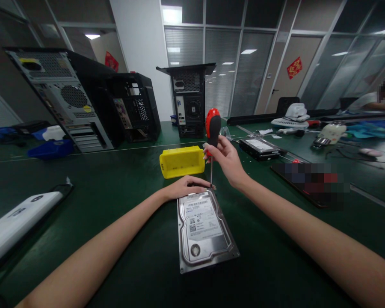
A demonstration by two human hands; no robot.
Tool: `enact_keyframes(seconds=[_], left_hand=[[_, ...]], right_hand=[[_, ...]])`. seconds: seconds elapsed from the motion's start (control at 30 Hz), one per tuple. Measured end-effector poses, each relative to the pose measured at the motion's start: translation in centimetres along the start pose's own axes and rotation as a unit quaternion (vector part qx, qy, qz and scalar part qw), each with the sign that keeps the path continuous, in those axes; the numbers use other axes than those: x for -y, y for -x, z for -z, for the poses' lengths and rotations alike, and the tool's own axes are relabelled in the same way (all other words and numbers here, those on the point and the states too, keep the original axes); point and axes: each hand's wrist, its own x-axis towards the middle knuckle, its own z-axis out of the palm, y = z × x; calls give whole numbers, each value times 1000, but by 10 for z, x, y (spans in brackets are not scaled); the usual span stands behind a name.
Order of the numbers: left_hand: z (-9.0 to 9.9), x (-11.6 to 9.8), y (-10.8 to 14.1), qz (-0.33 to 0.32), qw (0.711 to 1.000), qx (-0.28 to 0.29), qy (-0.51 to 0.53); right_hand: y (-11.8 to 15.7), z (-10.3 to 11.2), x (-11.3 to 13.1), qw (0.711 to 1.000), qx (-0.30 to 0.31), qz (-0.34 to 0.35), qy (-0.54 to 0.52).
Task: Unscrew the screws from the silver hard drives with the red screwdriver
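A silver hard drive (208,239) with a white label lies on the green table in front of me. My left hand (184,187) grips its far end, thumb and fingers reaching along that edge toward the right corner. In my right hand (226,160) is a screwdriver (213,128) with a red and black handle, held upright between thumb and fingers. Its shaft points down, and the tip meets the drive's far right corner beside my left fingertips. Whether a screw sits under the tip is hidden. Just beyond my left hand stands a yellow bin (182,162).
Computer cases (189,100) stand at the back and left. Another hard drive (259,145) lies at right, behind a dark flat device (301,184) that is partly blurred. A white device (25,222) is at left. Far right, a person (372,100) sits by the table.
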Motion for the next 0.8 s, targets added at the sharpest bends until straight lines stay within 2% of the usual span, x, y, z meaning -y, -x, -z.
enact_keyframes(seconds=[0.33,0.6,0.8], left_hand=[[0,-3,0,7,1000,0,4],[-1,-3,0,5,1000,-3,3],[-1,-3,1,-1,1000,-2,5]], right_hand=[[0,-3,3,999,-28,11,15],[-1,-1,6,997,15,-22,-66],[0,-3,8,998,34,-9,-55]])
